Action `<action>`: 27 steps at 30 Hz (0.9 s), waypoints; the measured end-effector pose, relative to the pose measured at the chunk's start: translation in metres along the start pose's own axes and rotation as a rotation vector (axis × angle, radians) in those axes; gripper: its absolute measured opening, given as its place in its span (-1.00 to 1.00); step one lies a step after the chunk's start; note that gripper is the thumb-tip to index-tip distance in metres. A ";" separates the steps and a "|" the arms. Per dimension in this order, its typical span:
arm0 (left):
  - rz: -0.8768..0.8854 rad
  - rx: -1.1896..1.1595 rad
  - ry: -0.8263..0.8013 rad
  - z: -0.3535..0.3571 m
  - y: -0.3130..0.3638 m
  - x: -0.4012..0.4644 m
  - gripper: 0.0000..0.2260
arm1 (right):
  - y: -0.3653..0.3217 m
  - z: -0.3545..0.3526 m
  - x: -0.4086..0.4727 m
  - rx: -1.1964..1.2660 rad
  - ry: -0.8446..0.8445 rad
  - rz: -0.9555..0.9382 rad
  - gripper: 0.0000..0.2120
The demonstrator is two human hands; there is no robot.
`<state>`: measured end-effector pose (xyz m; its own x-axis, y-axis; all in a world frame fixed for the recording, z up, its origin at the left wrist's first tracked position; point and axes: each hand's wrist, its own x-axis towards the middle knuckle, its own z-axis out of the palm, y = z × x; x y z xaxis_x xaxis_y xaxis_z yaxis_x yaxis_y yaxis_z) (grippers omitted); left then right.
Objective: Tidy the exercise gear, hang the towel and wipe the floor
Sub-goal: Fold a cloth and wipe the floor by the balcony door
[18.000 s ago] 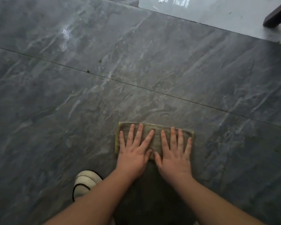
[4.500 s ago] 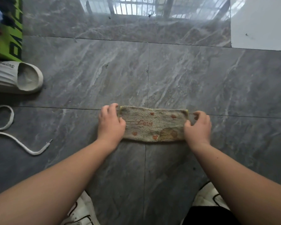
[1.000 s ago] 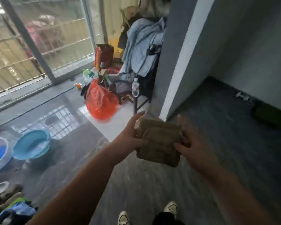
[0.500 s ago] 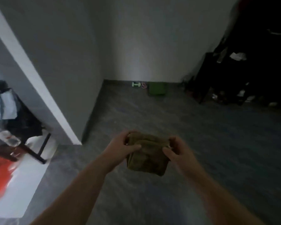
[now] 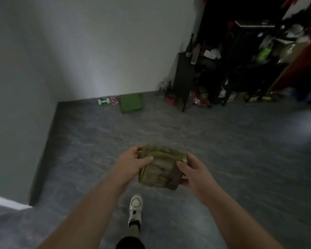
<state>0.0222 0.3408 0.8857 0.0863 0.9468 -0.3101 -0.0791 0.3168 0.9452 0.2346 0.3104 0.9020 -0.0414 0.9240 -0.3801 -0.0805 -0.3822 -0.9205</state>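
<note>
I hold a folded, yellow-edged brownish towel [image 5: 161, 169] in front of me above the grey floor [image 5: 223, 141]. My left hand [image 5: 133, 161] grips its left edge and my right hand [image 5: 191, 170] grips its right edge. Far ahead by the wall lie a pale green dumbbell [image 5: 104, 101], a pink coiled rope [image 5: 114, 100] and a folded green mat [image 5: 130, 103].
A grey wall corner [image 5: 25, 123] juts out at my left. Dark shelving crowded with bottles and bags [image 5: 232, 69] fills the back right corner. My white shoe [image 5: 135, 209] is stepping forward below the towel.
Earlier both hands pressed and folded the towel on the floor. In the last second I turned from the window area into the dim room, carrying the folded towel in both hands.
</note>
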 end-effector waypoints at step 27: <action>0.131 0.464 -0.242 0.226 0.216 0.716 -0.76 | -0.265 -0.239 0.604 0.200 0.316 0.017 -0.79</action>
<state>0.2916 1.0743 0.8911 0.3354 0.9192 -0.2061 0.3376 0.0869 0.9373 0.4689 0.9714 0.8949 0.2627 0.8622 -0.4331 -0.2768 -0.3627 -0.8899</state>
